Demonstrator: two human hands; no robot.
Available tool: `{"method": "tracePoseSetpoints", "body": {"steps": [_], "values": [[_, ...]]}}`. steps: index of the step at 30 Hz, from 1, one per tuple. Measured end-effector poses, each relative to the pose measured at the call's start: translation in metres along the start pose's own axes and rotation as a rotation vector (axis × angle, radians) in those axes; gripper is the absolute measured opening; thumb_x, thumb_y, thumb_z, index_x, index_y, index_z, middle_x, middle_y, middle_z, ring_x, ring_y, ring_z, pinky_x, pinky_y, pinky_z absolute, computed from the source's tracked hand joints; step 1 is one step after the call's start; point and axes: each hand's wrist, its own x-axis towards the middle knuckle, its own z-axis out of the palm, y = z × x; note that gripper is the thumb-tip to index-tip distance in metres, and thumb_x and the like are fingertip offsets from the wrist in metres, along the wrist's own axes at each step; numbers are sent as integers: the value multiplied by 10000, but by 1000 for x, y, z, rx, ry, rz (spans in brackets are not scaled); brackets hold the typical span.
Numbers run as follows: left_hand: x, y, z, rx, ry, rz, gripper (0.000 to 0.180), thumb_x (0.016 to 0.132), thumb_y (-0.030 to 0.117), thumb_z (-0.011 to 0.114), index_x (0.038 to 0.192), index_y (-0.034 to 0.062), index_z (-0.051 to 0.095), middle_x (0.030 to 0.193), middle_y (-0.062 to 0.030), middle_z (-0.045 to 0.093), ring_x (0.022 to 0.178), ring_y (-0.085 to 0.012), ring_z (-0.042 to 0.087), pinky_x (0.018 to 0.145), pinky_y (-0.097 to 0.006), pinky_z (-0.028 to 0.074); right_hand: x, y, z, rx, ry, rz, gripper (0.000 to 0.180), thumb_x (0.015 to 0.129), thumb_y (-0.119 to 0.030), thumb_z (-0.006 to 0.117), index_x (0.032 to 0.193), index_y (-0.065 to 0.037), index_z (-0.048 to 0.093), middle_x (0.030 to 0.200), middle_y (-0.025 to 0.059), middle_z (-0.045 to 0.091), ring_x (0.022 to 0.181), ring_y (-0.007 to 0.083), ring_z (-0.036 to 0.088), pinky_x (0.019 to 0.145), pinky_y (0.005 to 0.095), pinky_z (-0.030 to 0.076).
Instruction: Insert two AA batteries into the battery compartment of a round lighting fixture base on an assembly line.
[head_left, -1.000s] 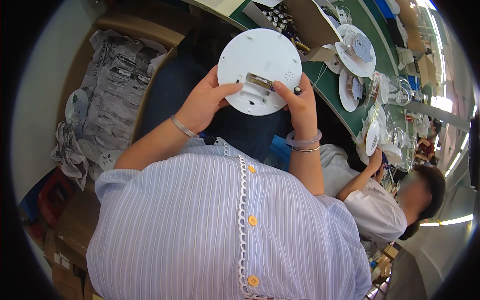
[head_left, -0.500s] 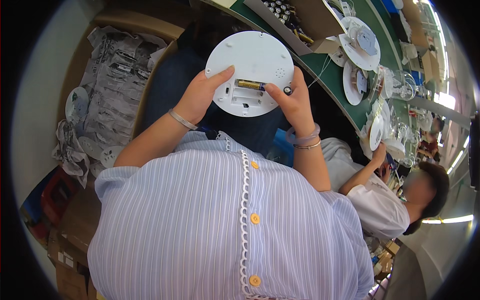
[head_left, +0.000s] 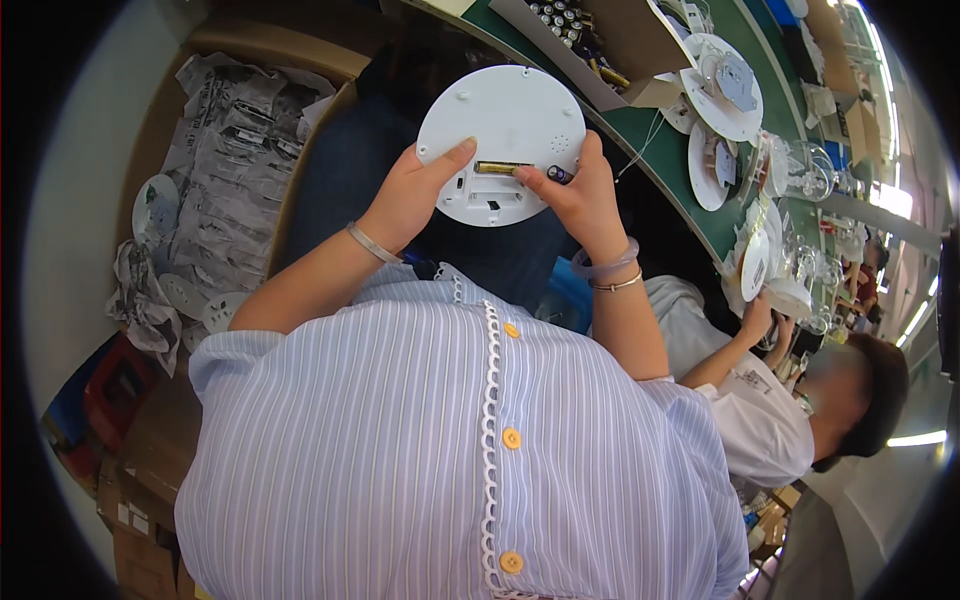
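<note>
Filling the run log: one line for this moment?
left hand: holds white disc | right hand: pressing battery into disc | co-worker: right

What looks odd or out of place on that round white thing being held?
Only its open battery slot: the white disc, held by the left hand and right hand, has one gold battery seated, while a dark battery sits at a slant, not yet flat.

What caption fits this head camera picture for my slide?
Two hands, left hand and right hand, hold a round white disc with a battery in its slot.
</note>
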Motion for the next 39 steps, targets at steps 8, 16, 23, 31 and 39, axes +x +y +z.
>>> {"method": "tracePoseSetpoints", "body": {"steps": [8, 16, 23, 31, 39], "values": [[0, -5, 3, 27, -8, 51, 422, 869, 253, 561, 1199, 9, 466, 1118, -91, 562, 1031, -153, 533, 878, -263, 415, -2, 1, 0, -14, 35, 8, 579, 658, -317, 769, 922, 50, 407, 808, 206, 601, 720, 250, 633, 624, 312, 504], [4, 1, 4, -78, -7, 54, 437, 883, 253, 536, 1225, -1, 436, 1158, -90, 536, 1065, -160, 517, 889, -272, 414, -3, -5, -10, -135, 289, 13, 529, 657, -269, 768, 985, 14, 465, 759, 126, 583, 635, 184, 580, 566, 279, 463], [5, 2, 3, -143, 45, -12, 442, 895, 257, 513, 1243, 7, 407, 1167, -96, 529, 1077, -176, 517, 892, -295, 424, -20, -20, -16, -31, 189, -77, 275, 724, -137, 678, 913, -6, 528, 773, 79, 471, 653, 147, 458, 583, 254, 396], [1, 0, 8, -248, 35, -68, 388, 908, 248, 488, 1224, 33, 423, 1148, -79, 536, 1026, -161, 548, 838, -292, 473, -26, -35, 8, -265, 104, -468, 243, 668, -109, 693, 904, -87, 641, 809, 70, 501, 789, 232, 489, 700, 333, 393], [-2, 5, 5, -201, -63, -32, 396, 854, 131, 559, 1214, 22, 434, 1141, -78, 540, 1027, -165, 544, 854, -295, 458, -22, -49, 13, -281, 84, -442, 257, 695, -99, 671, 940, -56, 605, 851, 77, 521, 807, 233, 500, 706, 321, 397]]}}
